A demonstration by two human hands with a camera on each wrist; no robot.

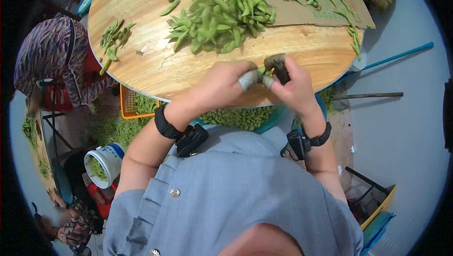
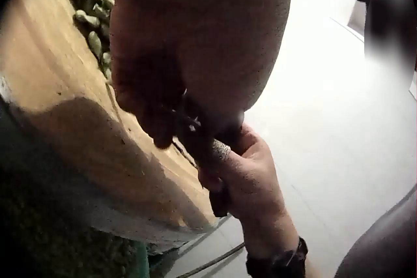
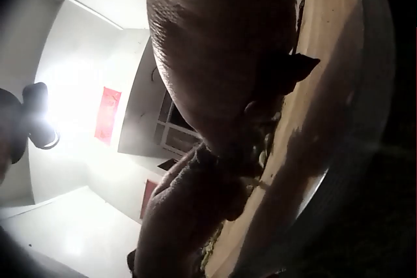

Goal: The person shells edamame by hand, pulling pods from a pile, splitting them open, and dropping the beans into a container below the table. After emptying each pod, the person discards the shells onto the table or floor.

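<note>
Over the near edge of the round wooden table (image 1: 146, 74), my left hand (image 1: 225, 82) and right hand (image 1: 298, 85) meet, fingertips close together. Between them a green soybean pod (image 1: 267, 72) shows in part, pinched by both hands; the fingers hide most of it. Pale wrapping covers the left thumb and the right thumb, and dark covers sit on right-hand fingers. Beyond the hands lies a big heap of soybean pods (image 1: 222, 17). Both wrist views are dark; in the left one the right hand (image 2: 251, 177) reaches in from below.
A basin of shelled beans (image 1: 238, 118) sits below the table edge at my lap. An orange crate (image 1: 130, 102) and a white bucket (image 1: 106, 161) stand at the left. Flattened cardboard (image 1: 311, 15) lies under pods at the back right. Other people (image 1: 56, 62) sit nearby.
</note>
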